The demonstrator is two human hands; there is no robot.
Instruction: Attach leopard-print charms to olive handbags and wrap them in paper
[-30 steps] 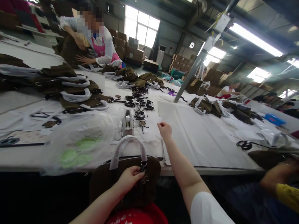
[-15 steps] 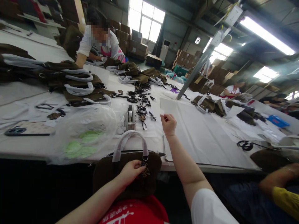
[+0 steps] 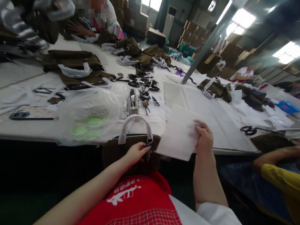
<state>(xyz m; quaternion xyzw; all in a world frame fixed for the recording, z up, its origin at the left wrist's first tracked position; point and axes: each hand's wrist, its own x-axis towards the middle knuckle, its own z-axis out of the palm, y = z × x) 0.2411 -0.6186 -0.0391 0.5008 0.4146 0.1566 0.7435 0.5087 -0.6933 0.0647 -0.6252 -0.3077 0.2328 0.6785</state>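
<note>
A dark brown handbag (image 3: 112,156) leans at the table's front edge against my red apron. Its handle (image 3: 133,120) stands up, wrapped in pale film. My left hand (image 3: 136,153) pinches the dark patterned charm (image 3: 147,153) that hangs from the ring at the handle's right foot. To the right of the bag, my right hand (image 3: 204,136) grips a thin white sheet (image 3: 177,134) by its right side. The sheet hangs over the table edge, its lower left corner close to the bag. Whether it is a single sheet or a flat pouch, I cannot tell.
A clear plastic bag with green pieces (image 3: 89,125), a tape dispenser (image 3: 133,103) and a phone (image 3: 32,113) lie left of centre. Behind them are black straps (image 3: 146,84) and stacked brown bags (image 3: 72,62). A metal post (image 3: 201,47) rises from the table. Co-workers sit and stand around.
My right hand has moved right and now holds a white sheet. My left hand stays on the charm. At upper left, brown bags are lifted off the stack. The view has tipped down.
</note>
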